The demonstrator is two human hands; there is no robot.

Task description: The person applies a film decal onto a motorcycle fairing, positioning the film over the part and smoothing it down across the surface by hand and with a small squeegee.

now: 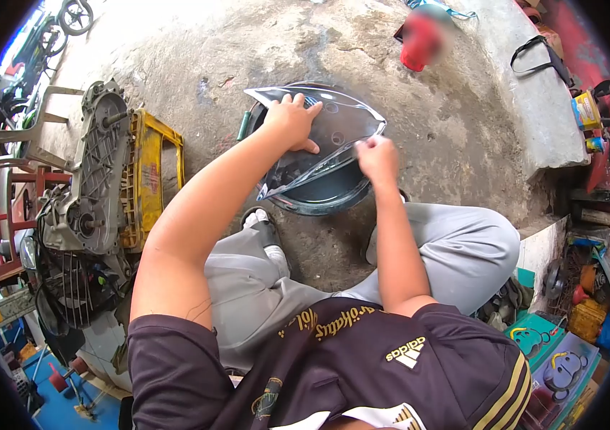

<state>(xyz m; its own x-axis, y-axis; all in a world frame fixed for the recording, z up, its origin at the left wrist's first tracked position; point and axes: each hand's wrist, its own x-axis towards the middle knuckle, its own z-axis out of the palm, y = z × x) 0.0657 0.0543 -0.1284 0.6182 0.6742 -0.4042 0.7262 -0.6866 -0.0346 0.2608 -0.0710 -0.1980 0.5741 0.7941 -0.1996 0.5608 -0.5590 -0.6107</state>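
Observation:
A dark, glossy triangular panel with a pale edge (337,118) lies across the top of a round black basin (326,204) on the concrete floor. My left hand (294,123) rests on the panel's upper face with its fingers spread. At the panel's right corner, my right hand (377,156) has its fingers closed against the edge; whatever is between them is too small to make out. A green stick-like object (244,126) is at the basin's left side.
To the left stand a metal engine casing (101,158) and a yellow crate (153,175). A red object (421,44) is on the floor ahead. A concrete ledge (534,107) runs along the right, with a black strap (540,61) on it.

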